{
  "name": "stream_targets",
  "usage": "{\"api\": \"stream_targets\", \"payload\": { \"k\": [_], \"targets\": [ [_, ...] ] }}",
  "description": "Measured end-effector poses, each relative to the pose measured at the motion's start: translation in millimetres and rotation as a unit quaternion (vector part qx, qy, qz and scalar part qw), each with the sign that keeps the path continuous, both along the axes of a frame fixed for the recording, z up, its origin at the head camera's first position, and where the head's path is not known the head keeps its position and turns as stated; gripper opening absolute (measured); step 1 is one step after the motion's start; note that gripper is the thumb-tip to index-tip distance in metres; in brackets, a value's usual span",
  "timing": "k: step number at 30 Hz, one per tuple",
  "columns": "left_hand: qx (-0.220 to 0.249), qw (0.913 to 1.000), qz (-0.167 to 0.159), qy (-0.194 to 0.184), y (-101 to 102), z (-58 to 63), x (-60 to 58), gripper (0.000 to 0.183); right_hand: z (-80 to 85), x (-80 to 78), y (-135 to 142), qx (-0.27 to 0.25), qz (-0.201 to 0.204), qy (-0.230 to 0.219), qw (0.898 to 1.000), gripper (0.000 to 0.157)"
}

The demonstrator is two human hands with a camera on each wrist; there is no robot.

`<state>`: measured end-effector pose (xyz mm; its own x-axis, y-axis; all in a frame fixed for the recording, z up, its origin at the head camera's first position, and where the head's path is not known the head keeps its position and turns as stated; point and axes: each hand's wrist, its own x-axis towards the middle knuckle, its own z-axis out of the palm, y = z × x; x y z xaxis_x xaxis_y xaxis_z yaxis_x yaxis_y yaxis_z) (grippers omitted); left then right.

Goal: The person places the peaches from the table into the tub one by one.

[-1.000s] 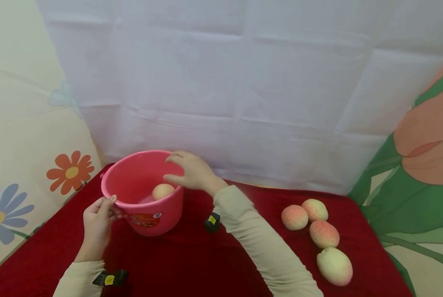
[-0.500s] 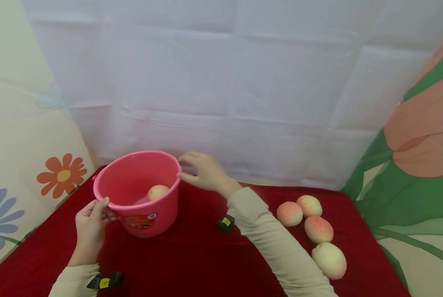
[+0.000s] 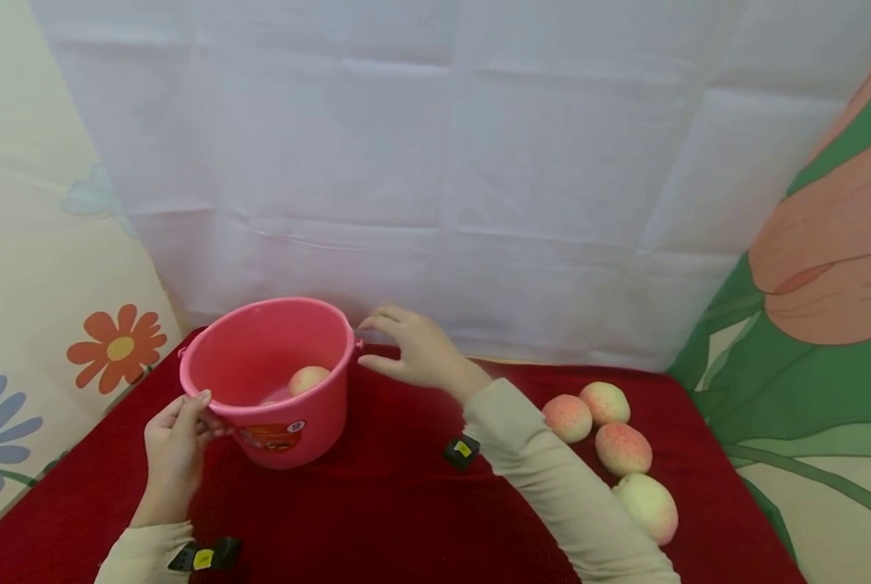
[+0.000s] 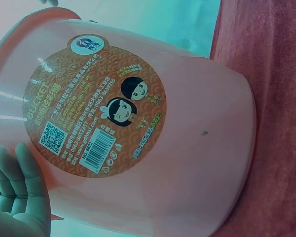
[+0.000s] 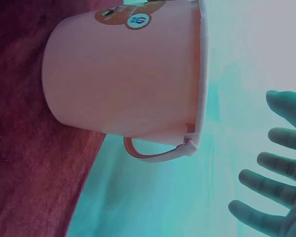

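Note:
A pink plastic bucket (image 3: 289,422) stands upright at the left of the red cloth. At its near left rim my left hand (image 3: 173,450) holds on, thumb over the edge and fingers against the outer wall. Inside lies a peach (image 3: 308,379); the front wall hides part of the bottom. My right hand (image 3: 428,353), fingers spread and nothing in them, hovers just right of the rim. In the right wrist view the bucket's handle (image 5: 163,157) hangs down behind it. The left wrist view shows the round orange label (image 4: 96,106) on the wall.
Several peaches, including a pale one (image 3: 647,507) and a redder one (image 3: 623,448), lie grouped at the right beside my right forearm. A white sheet (image 3: 435,178) hangs along the back, with flower-printed cloth at both sides.
My right hand has drawn back from over the bucket's right rim to a spot outside it, fingers loose. The left hand keeps its hold. The whole view has shifted slightly.

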<state>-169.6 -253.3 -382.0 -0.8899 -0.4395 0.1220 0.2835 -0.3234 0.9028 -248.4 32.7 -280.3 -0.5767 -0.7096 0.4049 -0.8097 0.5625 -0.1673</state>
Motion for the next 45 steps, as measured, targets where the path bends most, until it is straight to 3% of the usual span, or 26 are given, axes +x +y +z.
{"api": "stream_targets", "payload": {
  "k": [11,22,45],
  "targets": [
    [-0.002,1.0,0.001,-0.005,-0.1,-1.9,0.7,0.028,-7.1,11.6,22.0,0.003,0.014,0.033,0.999,0.037],
    [-0.006,0.9996,0.012,-0.023,-1.7,-2.4,1.3,0.029,-17.2,19.7,38.5,-0.005,0.01,0.039,0.999,0.038],
    [-0.011,0.9999,0.005,-0.002,-0.9,-2.7,1.6,0.029,-37.7,23.1,72.8,-0.002,-0.013,0.038,0.999,0.04]
  ]
}}
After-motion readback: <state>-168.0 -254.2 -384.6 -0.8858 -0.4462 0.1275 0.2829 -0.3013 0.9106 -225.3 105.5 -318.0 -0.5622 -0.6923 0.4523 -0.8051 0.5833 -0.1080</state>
